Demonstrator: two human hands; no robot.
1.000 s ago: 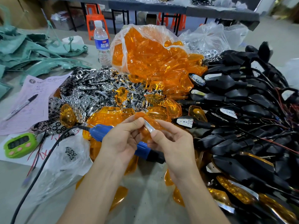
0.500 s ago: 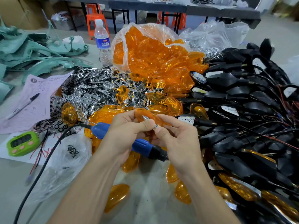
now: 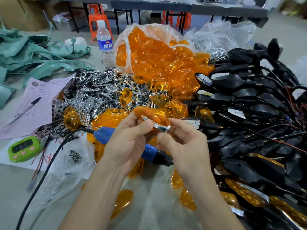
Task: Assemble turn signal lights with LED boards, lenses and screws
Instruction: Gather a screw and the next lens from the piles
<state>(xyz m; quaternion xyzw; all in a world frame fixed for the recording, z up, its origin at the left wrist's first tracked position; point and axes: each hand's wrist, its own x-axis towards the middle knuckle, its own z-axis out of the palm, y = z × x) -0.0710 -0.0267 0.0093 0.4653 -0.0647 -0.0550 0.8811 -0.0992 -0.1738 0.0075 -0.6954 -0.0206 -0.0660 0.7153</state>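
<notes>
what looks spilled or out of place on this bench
The clear plastic bag of orange lenses lies open, its lenses spilling into the pile of shiny chrome reflector pieces; the blue corded electric screwdriver rests on loose lenses.

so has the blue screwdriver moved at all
No. The blue screwdriver lies where it was, its cabled end at the same spot right of the green timer, its body passing behind the left hand.

Water btl at back; pen on pink form; green timer.
</notes>
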